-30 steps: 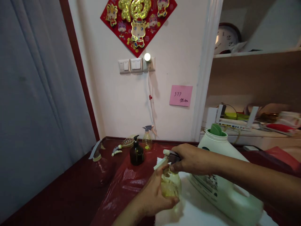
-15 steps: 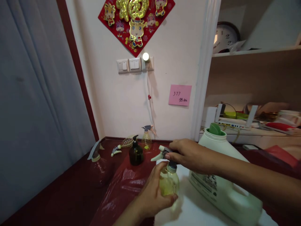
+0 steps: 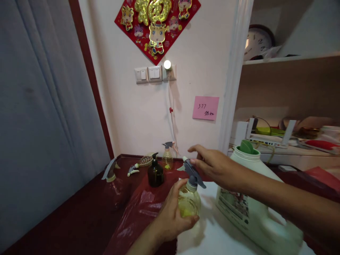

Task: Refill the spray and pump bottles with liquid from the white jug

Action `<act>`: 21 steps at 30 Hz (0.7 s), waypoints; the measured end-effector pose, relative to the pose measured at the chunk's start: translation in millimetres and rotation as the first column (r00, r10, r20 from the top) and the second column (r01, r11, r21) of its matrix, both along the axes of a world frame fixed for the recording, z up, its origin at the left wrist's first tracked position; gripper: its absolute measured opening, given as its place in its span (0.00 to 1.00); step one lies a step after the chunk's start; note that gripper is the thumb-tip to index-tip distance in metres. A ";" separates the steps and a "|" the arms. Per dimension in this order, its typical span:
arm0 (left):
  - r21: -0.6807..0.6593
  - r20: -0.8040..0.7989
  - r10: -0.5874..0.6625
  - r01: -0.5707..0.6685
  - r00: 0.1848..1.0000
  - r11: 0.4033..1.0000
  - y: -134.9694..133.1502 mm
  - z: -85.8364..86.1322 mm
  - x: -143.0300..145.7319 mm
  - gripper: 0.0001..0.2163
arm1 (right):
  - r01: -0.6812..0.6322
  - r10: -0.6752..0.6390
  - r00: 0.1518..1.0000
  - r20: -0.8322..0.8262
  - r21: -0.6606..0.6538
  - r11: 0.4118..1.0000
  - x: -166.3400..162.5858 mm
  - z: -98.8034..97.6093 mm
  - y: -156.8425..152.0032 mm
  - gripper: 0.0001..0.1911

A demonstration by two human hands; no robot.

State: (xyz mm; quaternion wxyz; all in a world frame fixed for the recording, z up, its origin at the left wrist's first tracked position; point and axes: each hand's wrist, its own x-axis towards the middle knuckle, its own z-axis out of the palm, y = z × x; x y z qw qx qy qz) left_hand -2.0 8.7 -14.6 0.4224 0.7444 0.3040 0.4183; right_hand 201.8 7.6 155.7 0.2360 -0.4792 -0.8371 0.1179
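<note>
My left hand (image 3: pixel 174 212) is wrapped round a clear spray bottle (image 3: pixel 190 203) with yellowish liquid low inside. The bottle's grey and white trigger head (image 3: pixel 195 174) sits on its neck, nozzle pointing left. Just above the head is my right hand (image 3: pixel 208 161), its thumb and forefinger apart; the thumb tip is at the nozzle, and I cannot tell whether it touches. A large pale green jug (image 3: pixel 255 198) with an open mouth stands under my right forearm, a green scoop-like piece (image 3: pixel 246 146) in its opening. White paper (image 3: pixel 212 233) lies beneath the bottle.
Behind my left hand stand a dark pump bottle (image 3: pixel 155 173) and another spray bottle (image 3: pixel 167 157). A loose trigger head (image 3: pixel 132 170) lies near a hairbrush (image 3: pixel 145 160). Farther left is a larger clear spray bottle (image 3: pixel 114 187). Shelves (image 3: pixel 292 58) are at the right.
My right hand has loosened from the trigger head and lifted slightly, fingers spreading. The head has turned, showing more of its grey top. My left hand keeps its hold on the bottle.
</note>
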 end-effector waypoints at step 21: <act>-0.030 0.038 -0.020 0.021 0.999 0.999 1.0 0.4 -2.1 0.45 | -0.057 -0.024 0.870 0.492 0.149 0.987 -10.9 20.4 -10.3 0.14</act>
